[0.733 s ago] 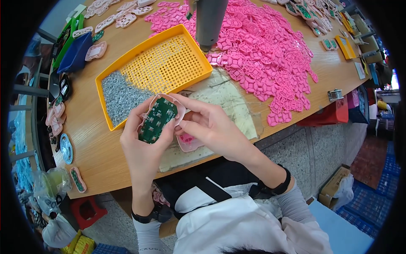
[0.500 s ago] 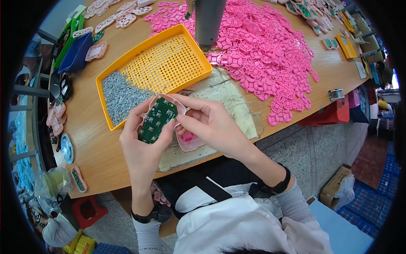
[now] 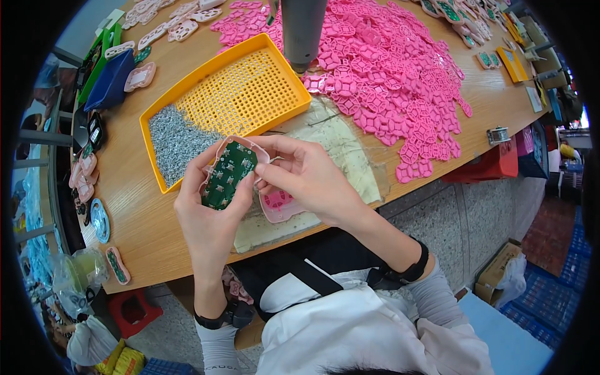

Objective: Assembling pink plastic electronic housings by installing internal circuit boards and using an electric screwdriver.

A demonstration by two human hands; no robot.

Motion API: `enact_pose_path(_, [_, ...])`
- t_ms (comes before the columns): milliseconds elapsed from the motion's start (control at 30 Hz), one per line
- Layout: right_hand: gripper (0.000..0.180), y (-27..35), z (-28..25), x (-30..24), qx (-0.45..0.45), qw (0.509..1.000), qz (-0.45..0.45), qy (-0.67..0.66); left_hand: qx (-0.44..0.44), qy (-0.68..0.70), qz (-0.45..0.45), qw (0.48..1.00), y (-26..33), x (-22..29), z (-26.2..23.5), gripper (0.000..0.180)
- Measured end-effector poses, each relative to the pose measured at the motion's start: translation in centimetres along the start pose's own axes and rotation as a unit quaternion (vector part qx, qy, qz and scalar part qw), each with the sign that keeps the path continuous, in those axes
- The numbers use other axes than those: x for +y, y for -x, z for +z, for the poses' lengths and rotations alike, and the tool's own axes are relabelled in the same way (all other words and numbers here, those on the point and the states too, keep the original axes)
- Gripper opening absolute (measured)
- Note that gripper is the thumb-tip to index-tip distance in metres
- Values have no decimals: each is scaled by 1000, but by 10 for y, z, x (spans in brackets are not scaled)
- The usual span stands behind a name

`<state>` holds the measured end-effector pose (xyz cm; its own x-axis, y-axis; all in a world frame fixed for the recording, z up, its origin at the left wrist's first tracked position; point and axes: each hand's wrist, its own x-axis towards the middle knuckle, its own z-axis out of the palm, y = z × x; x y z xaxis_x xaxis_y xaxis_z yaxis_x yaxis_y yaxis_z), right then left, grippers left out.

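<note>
The left hand [image 3: 209, 215] holds a pink shell [image 3: 232, 170] with a green circuit board [image 3: 229, 175] set in it, fingers clamped around the shell's edges, thumb along its right side. The shell is lifted just above the near edge of the table [image 3: 134, 215], over a pale mat [image 3: 340, 147]. The right hand [image 3: 309, 178] meets it from the right; its thumb and forefinger are pinched together at the shell's right rim, though what they pinch is too small to tell. Beneath the right hand a second pink shell [image 3: 278, 205] lies on the mat, close to the table's front edge.

Just behind the hands sits a yellow tray [image 3: 247, 90], its near corner filled with small grey screws [image 3: 175, 139]; its front wall is near the left fingertips. A grey post [image 3: 303, 28] hangs down beyond the tray. To the right a heap of pink pads [image 3: 400, 75] spreads nearly to the table's right edge. The barest stretch of table lies left of the left hand, between the tray and the front edge.
</note>
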<state>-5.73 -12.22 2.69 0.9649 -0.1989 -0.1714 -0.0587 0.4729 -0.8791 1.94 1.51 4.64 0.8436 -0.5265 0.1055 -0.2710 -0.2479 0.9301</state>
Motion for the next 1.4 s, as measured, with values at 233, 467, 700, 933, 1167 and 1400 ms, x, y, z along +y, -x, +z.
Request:
enact_pose_path(233, [38, 0, 4, 6, 33, 998, -15, -53, 12, -6, 31, 999, 3, -1, 5, 45])
enact_pose_path(467, [49, 7, 3, -13, -38, 998, 27, -52, 2, 14, 13, 1000, -1, 1, -1, 46])
enact_pose_path(700, [51, 13, 2, -17, -45, 998, 36, -26, -26, 90, -77, 993, -2, 6, -6, 46])
enact_pose_path(933, [50, 16, 3, -16, -28, 1000, 2, 6, -74, 106, -143, 981, -3, 11, -12, 53])
enact_pose_path(1167, [46, 22, 0, -19, -18, 995, 7, -97, -66, 206, 83, 973, 21, 0, -19, 106])
enact_pose_path(1400, [51, 63, 31, 11, -115, 933, 206, -272, 90, 133, 158, 974, 64, -18, -5, 87])
